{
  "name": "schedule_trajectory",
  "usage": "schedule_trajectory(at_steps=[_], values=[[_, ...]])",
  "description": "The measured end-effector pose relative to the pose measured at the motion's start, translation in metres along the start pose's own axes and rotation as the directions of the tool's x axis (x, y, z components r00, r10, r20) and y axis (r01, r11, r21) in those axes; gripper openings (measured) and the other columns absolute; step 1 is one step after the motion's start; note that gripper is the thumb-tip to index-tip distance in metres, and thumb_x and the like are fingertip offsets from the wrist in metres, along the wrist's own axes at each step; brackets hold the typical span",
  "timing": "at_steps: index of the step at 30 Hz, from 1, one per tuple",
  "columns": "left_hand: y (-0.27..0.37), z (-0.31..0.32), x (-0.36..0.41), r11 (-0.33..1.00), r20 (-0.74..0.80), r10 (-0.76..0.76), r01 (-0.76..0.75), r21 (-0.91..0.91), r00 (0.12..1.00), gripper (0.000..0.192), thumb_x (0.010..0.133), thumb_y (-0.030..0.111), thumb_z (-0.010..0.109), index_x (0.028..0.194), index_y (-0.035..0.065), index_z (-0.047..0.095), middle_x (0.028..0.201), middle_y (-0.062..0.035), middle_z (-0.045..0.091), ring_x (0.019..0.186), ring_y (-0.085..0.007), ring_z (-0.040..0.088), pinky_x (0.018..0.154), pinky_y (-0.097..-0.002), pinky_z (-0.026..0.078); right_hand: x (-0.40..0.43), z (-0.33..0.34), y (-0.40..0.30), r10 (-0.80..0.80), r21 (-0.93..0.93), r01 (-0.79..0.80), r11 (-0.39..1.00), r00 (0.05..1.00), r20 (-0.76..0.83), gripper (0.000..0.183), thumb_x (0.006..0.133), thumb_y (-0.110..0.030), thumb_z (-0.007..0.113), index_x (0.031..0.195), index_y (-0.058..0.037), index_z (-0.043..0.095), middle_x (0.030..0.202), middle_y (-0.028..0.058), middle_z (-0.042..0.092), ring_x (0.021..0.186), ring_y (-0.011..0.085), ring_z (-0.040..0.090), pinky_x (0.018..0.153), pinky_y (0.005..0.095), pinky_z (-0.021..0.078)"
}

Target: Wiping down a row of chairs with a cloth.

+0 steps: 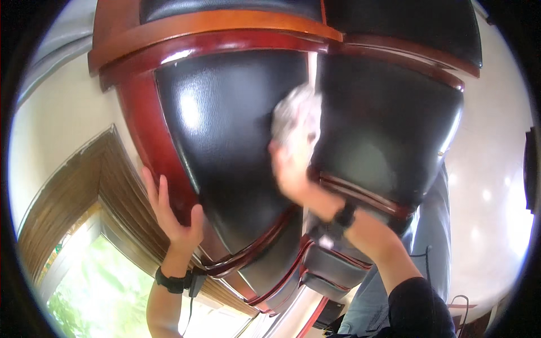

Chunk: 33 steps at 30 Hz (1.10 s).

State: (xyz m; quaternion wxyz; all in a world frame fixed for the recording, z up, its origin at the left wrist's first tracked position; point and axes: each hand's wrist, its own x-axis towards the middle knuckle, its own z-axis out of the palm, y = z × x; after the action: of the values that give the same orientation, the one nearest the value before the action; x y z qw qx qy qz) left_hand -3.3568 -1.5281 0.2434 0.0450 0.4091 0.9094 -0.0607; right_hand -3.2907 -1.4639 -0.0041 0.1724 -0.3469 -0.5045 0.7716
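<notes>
My right hand, blurred by motion, presses a crumpled pale cloth against the inner edge of a black leather-look padded panel. That panel is framed in glossy red-brown wood. A second black padded panel lies just right of the cloth, beyond a narrow bright gap. Over at the left, my left hand has its fingers spread at the red-brown wooden side frame, with no object in it. Each wrist wears a black strap device.
An orange-brown wooden rail crosses the top. At lower left is a brown wooden window frame with greenery outside. Smaller padded sections continue below. A thin black cable hangs from the left wrist device. Pale walls flank the furniture.
</notes>
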Motion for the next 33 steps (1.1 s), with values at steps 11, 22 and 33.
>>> schedule_trajectory(at_steps=[11, 22, 33], values=[[-0.001, -0.001, -0.003, 0.998, 0.037, -0.029, 0.027, 0.056, 0.999, 0.067, 0.090, 0.035, 0.052, 0.141, -0.0014, 0.029, 0.150, -0.0271, 0.012, 0.139, -0.0425, 0.015, 0.110, -0.0511, 0.015, 0.097, -0.014, 0.013, 0.185, 0.611, -0.215, 0.762, 0.976, 0.112, 0.080, 0.085, -0.036, 0.059, 0.145, -0.0029, 0.019, 0.147, 0.0142, 0.029, 0.133, 0.0287, 0.029, 0.110, 0.0375, 0.0210], [0.000, 0.000, 0.001, 0.998, 0.053, 0.009, -0.012, 0.067, 0.999, 0.071, 0.089, 0.044, 0.049, 0.140, -0.0014, 0.029, 0.149, -0.0308, 0.011, 0.138, -0.0456, 0.015, 0.109, -0.0557, 0.014, 0.125, -0.028, 0.074, 0.547, 0.352, -0.530, 0.772, 0.835, 0.059, 0.071, 0.089, -0.049, 0.049, 0.139, -0.0008, 0.033, 0.132, 0.0169, 0.047, 0.122, 0.0280, 0.042, 0.103, 0.0344, 0.0298], [0.003, 0.004, 0.003, 0.999, 0.018, 0.001, -0.002, 0.036, 1.000, 0.067, 0.089, 0.040, 0.049, 0.140, 0.0005, 0.031, 0.149, -0.0300, 0.013, 0.138, -0.0449, 0.016, 0.109, -0.0540, 0.016, -0.149, -0.043, 0.147, 0.665, 0.038, -0.666, 0.745, 0.746, 0.033, 0.062, 0.092, -0.047, 0.051, 0.131, 0.0009, 0.043, 0.130, 0.0149, 0.048, 0.122, 0.0262, 0.043, 0.102, 0.0341, 0.0307]])
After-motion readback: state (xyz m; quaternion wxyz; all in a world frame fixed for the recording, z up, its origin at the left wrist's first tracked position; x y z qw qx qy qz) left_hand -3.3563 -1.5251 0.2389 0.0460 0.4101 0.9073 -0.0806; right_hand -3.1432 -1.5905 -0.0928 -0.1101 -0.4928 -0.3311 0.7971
